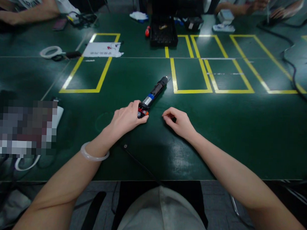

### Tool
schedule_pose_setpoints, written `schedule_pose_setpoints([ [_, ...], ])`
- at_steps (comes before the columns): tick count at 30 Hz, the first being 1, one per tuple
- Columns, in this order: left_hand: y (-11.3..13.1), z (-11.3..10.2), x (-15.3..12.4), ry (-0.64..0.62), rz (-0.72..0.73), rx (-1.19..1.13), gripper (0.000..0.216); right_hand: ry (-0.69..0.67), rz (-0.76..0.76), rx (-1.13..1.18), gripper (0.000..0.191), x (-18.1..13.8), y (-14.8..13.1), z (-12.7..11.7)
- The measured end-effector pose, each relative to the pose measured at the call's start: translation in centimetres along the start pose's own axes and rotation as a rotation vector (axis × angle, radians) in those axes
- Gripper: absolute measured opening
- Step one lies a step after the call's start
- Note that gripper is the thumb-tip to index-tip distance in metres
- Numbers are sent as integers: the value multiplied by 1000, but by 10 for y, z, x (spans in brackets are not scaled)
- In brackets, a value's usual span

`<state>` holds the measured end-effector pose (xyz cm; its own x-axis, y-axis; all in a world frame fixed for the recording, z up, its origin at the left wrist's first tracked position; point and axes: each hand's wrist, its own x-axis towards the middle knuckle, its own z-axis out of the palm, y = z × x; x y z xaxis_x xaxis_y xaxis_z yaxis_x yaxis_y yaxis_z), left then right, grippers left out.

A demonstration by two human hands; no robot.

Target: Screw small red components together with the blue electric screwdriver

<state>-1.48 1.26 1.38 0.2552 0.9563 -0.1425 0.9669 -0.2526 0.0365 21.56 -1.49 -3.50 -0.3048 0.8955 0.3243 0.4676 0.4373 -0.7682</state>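
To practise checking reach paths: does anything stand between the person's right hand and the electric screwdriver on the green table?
Nothing visible does. The right hand rests curled on the green table, apart from the electric screwdriver; only bare tabletop lies between them. The left hand holds the tool's near end.

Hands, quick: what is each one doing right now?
Left hand: closed on the red end of the electric screwdriver lying on the table.
Right hand: curled on the table; any hold cannot be told.
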Motion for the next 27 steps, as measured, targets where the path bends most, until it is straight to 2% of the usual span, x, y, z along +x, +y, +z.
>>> schedule_pose_setpoints([
  [6,-42,-3,19,10,-119,-6,73,4,-5,9,7,0,1,0],
  [11,-85,-5,38,19,-281,-56,77,-8,-6,16,8,0,2,0],
  [16,-118,-10,43,26,-362,-57,82,-20,-13,16,8,0,2,1],
  [19,-128,-5,40,160,-387,-21,77,-24,-11,15,8,-1,1,1],
  [23,-129,5,38,423,-302,2,57,-27,-11,16,8,-1,2,1],
  [27,-129,9,42,478,-304,-38,41,-29,-13,19,7,-1,2,1],
])
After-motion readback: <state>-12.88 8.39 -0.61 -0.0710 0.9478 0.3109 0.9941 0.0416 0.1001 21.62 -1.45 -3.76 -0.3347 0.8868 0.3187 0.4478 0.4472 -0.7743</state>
